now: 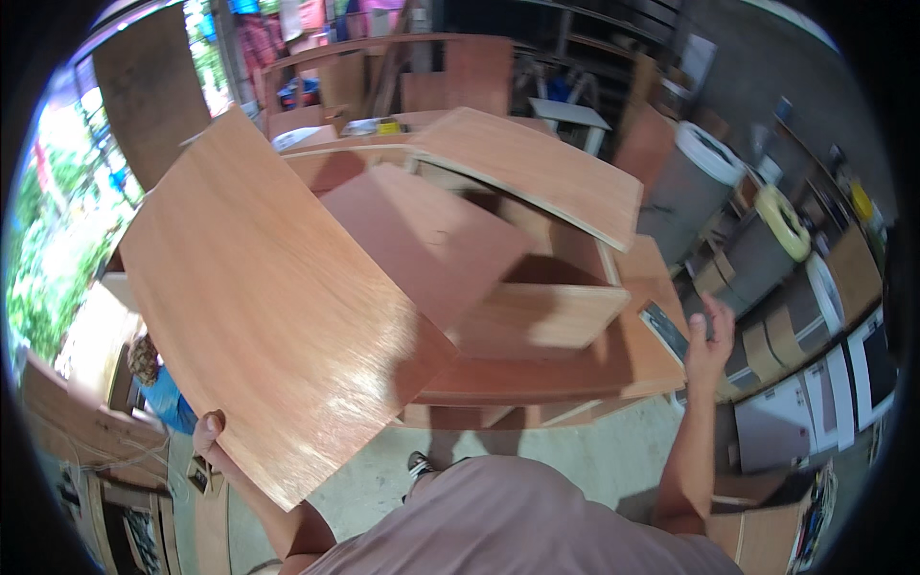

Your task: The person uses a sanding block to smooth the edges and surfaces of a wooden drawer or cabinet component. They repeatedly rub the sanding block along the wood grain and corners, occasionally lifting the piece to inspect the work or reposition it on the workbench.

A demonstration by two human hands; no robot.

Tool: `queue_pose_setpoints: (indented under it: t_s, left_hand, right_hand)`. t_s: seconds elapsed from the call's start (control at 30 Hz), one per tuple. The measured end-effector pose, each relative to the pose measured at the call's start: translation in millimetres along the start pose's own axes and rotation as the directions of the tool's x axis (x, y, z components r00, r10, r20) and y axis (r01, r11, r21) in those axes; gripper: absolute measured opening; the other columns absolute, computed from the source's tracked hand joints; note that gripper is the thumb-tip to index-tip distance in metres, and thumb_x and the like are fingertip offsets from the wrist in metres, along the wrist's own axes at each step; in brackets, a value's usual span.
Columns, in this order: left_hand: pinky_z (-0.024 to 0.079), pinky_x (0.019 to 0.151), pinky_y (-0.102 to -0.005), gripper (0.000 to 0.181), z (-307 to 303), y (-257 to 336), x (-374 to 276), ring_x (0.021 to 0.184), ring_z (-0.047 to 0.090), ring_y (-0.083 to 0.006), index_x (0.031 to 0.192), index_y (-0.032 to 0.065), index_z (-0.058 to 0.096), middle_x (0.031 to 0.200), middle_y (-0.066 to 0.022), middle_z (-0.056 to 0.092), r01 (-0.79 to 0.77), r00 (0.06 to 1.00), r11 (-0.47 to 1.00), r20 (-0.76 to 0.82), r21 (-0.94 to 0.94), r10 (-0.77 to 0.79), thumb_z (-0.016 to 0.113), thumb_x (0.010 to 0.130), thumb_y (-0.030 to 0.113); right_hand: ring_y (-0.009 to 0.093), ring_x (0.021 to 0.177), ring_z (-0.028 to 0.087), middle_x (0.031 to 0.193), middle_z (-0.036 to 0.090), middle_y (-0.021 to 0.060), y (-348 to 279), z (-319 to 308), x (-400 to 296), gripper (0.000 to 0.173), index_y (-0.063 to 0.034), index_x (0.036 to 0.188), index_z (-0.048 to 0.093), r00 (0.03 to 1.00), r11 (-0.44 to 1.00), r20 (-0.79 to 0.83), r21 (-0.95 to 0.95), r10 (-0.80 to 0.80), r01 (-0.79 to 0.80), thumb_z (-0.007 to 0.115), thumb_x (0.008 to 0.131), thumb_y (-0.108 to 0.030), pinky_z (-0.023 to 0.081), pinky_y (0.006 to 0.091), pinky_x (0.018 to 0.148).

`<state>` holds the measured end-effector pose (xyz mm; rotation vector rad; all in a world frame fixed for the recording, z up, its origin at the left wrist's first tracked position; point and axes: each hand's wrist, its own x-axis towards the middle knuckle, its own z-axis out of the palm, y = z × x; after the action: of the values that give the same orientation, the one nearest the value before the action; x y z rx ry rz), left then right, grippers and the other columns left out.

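My left hand (208,435) grips the lower left edge of a large plywood panel (280,302), which is raised and tilted on the left. Empty, with its fingers apart, my right hand (710,341) hovers by the right end of the worktable (650,287). Close to it lies a flat dark tool (665,330) whose kind I cannot tell. An open wooden box (532,309) stands on the table. A reddish plywood sheet (431,244) leans over its opening, partly hidden by the large panel. Across its far side rests a cut plywood board (532,172).
Several grey bins (693,190) and cardboard pieces line the right wall. Behind the table stands a small white table (571,118). At left a person in blue (169,399) is mostly hidden by the panel. Wooden frames (129,525) stand at lower left.
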<state>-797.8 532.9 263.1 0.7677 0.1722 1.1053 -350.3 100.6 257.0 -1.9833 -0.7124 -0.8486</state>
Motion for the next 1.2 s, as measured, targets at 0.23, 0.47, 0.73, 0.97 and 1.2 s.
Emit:
queue_pose_setpoints:
  t_s: [0.23, 0.47, 0.73, 0.97, 1.2]
  left_hand:
    - [0.059, 0.091, -0.0456, 0.077, 89.5, -83.7, -21.7, 0.107, 0.067, -0.0358, 0.137, -0.0096, 0.045, 0.124, -0.0238, 0.064, 0.254, 0.939, 0.967, 0.245, -0.022, -0.241, 0.07, 0.071, 0.019]
    - [0.058, 0.093, -0.0443, 0.077, 274.2, -216.6, -82.5, 0.108, 0.067, -0.0356, 0.139, -0.0053, 0.047, 0.126, -0.022, 0.063, 0.481, 0.828, 0.876, 0.343, -0.028, -0.443, 0.07, 0.068, 0.016]
    - [0.06, 0.089, -0.0401, 0.058, 358.6, -372.7, -104.2, 0.099, 0.071, -0.0255, 0.131, -0.0045, 0.055, 0.117, -0.0167, 0.067, 0.827, 0.471, 0.562, 0.519, 0.024, -0.714, 0.063, 0.075, 0.004]
    - [0.055, 0.098, -0.044, 0.068, 374.0, -525.2, -112.1, 0.111, 0.067, -0.0307, 0.139, -0.0035, 0.047, 0.125, -0.0179, 0.063, 0.883, 0.19, 0.391, 0.563, 0.26, -0.804, 0.063, 0.075, 0.011]
    - [0.054, 0.097, -0.0469, 0.063, 378.2, -605.2, -105.6, 0.105, 0.068, -0.0317, 0.134, -0.0054, 0.052, 0.119, -0.0184, 0.067, 0.926, 0.139, 0.251, 0.365, 0.28, -0.92, 0.062, 0.076, 0.017]
  right_hand:
    - [0.017, 0.102, 0.063, 0.109, 0.071, 0.0135, 176.3, -158.8, -232.3, 0.032, 0.0095, 0.118, 0.066, 0.721, 0.722, -0.052, 0.013, 0.691, -0.691, 0.061, 0.1, -0.017, 0.048, 0.0315, 0.094]
    - [0.015, 0.091, 0.06, 0.099, 0.065, 0.0078, 241.6, -263.7, -323.4, 0.027, 0.0075, 0.113, 0.066, 0.604, 0.607, -0.078, 0.02, 0.793, -0.795, 0.062, 0.098, -0.015, 0.049, 0.0299, 0.082]
    - [0.035, 0.1, 0.062, 0.105, 0.064, 0.0192, 270.8, -231.1, -221.2, 0.03, 0.0002, 0.112, 0.069, 0.824, 0.795, 0.086, -0.338, 0.559, -0.504, 0.072, 0.083, -0.008, 0.049, 0.0441, 0.091]
    - [0.037, 0.124, 0.056, 0.135, 0.06, 0.0193, 361.7, -129.4, -169.4, 0.053, -0.0031, 0.131, 0.06, 0.894, 0.971, 0.402, -0.207, 0.198, -0.122, 0.076, 0.085, -0.023, 0.045, 0.0474, 0.103]
    - [0.038, 0.125, 0.054, 0.136, 0.058, 0.0197, 419.4, -57.7, -155.1, 0.059, -0.0056, 0.134, 0.058, 0.834, 0.982, 0.537, -0.19, 0.126, -0.026, 0.075, 0.084, -0.031, 0.044, 0.0494, 0.104]
